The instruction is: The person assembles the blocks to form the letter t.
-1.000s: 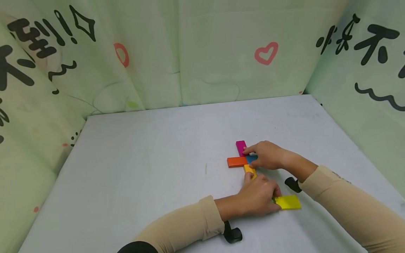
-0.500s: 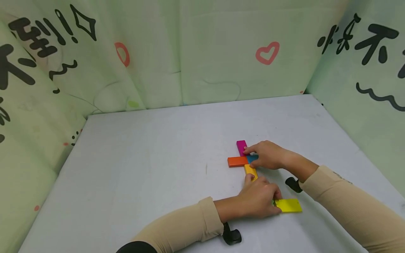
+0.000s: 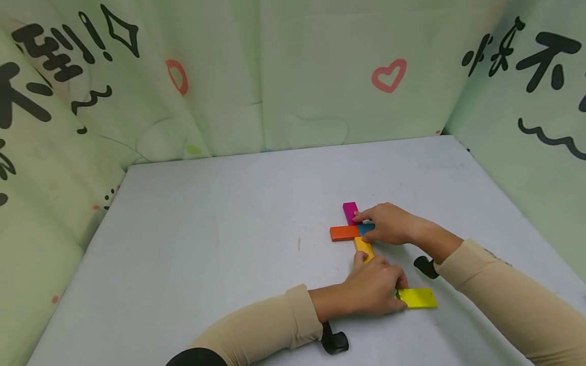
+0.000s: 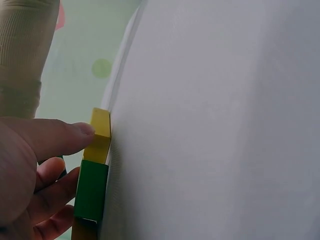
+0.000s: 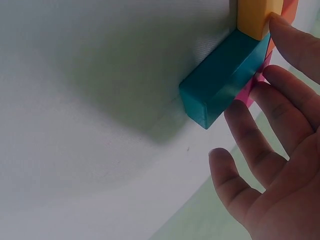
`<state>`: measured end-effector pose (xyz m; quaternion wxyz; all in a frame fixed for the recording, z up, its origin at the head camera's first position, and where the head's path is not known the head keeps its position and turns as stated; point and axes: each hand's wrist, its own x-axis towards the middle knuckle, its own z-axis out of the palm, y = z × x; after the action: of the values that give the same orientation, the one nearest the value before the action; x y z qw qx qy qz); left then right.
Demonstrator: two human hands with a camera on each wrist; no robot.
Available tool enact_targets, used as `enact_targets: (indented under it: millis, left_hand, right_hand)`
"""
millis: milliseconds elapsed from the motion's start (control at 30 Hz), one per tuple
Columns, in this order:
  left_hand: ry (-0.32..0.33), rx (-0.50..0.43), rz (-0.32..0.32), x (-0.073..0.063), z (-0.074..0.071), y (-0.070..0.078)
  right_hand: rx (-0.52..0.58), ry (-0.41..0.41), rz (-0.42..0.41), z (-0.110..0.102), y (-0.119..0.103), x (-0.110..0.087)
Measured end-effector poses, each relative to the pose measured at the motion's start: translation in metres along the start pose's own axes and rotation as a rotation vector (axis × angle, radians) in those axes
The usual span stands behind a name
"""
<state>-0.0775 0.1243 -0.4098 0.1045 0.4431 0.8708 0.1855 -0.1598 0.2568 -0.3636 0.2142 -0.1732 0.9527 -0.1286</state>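
Note:
A row of coloured toy blocks lies on the white table. A magenta block (image 3: 350, 213), an orange block (image 3: 344, 233), a blue block (image 3: 366, 229) and an amber block (image 3: 363, 248) meet under my right hand (image 3: 392, 223). Its thumb touches the amber block and its index finger the magenta one, pinching across the blue block's end. With thumb and a finger, my left hand (image 3: 373, 287) pinches the left end of a yellow block (image 3: 418, 298); another finger touches the amber block. A green block (image 4: 92, 190), mostly covered in the head view, sits between yellow and amber.
The white table (image 3: 229, 229) stretches left and back from the blocks. Printed pale green curtains (image 3: 311, 76) stand along its back and sides. Black camera mounts hang at both wrists, beside the beige sleeves (image 3: 293, 315).
Over the first half second the yellow block shifted slightly toward the near edge, its end in my left hand. Since then both hands and the blocks have stayed almost still.

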Motion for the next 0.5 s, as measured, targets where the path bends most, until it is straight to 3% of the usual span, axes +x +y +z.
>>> enact_targets:
  millis: [500]
  left_hand:
    - [-0.02, -0.012, 0.019, -0.0009, -0.0015, -0.0009]
  right_hand:
    - [0.002, -0.001, -0.004, -0.0004, 0.0001, 0.0009]
